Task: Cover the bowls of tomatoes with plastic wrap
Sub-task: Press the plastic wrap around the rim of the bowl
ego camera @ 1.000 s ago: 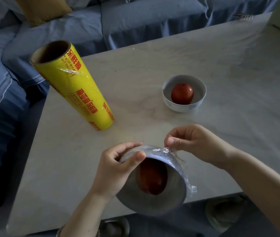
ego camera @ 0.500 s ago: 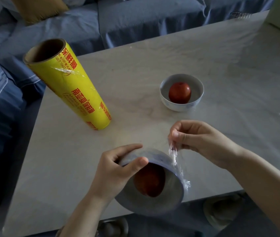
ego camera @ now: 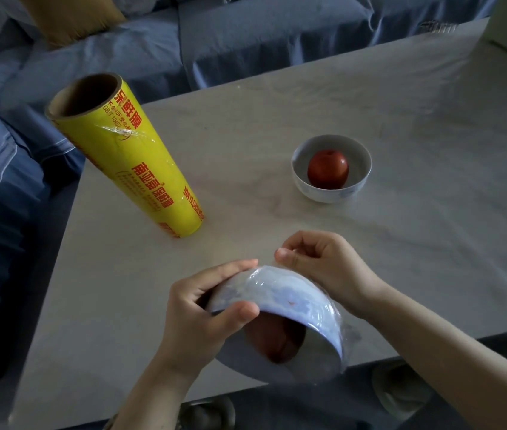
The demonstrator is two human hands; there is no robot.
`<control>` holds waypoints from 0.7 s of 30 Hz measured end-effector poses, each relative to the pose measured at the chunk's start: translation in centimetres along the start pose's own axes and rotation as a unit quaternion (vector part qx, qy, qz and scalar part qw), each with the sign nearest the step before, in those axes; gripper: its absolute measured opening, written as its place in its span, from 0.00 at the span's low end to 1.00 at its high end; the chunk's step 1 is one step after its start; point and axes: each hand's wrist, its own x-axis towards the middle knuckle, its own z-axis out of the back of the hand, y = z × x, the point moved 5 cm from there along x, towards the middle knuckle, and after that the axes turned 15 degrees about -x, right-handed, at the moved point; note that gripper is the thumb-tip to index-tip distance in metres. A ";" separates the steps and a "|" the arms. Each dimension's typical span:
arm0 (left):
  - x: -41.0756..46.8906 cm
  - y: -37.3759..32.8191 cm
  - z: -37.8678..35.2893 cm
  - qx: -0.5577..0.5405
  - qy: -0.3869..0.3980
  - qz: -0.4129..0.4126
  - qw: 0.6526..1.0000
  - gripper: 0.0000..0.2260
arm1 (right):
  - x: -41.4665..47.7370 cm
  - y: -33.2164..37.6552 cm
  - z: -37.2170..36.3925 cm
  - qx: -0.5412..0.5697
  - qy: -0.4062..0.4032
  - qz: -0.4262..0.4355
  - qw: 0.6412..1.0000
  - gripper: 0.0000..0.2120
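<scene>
One bowl (ego camera: 292,302) is nearly sealed: half a second ago our right hand (ego camera: 326,268) was drawing a tail of plastic wrap (ego camera: 343,336) up off the rim, and now it sits behind the tipped bowl, fingers curled, seemingly pinching that tail to the outer wall. Our left hand (ego camera: 202,308) grips the near rim, thumb over the edge, holding bowl and tomato (ego camera: 277,339) tilted over the front edge of the table (ego camera: 401,135). The second bowl (ego camera: 362,178), farther back, is uncovered, so half the task remains.
</scene>
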 end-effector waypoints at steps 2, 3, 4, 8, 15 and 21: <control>0.0 -0.1 0.0 0.004 -0.002 -0.010 1.000 0.21 | -0.2 -0.2 -0.5 -0.002 0.039 -0.022 0.999 0.06; -0.1 -0.1 0.0 0.002 -0.003 -0.009 1.000 0.21 | -0.3 -0.5 -0.7 -0.002 0.062 -0.044 0.997 0.06; -0.1 0.0 0.0 -0.002 -0.004 -0.006 1.000 0.21 | -0.4 -0.8 -0.8 -0.008 0.085 -0.066 0.994 0.06; 0.0 0.2 0.1 -0.016 -0.017 0.000 1.000 0.23 | 0.3 -1.9 0.7 -0.128 0.064 -0.081 0.986 0.08; 0.2 0.9 1.0 0.020 -0.053 0.005 0.998 0.11 | -4.3 3.3 4.0 -0.072 -0.039 0.133 0.988 0.11; 0.4 0.8 0.3 0.013 -0.048 0.008 0.999 0.15 | -3.6 2.0 0.3 -0.180 0.092 0.114 0.973 0.32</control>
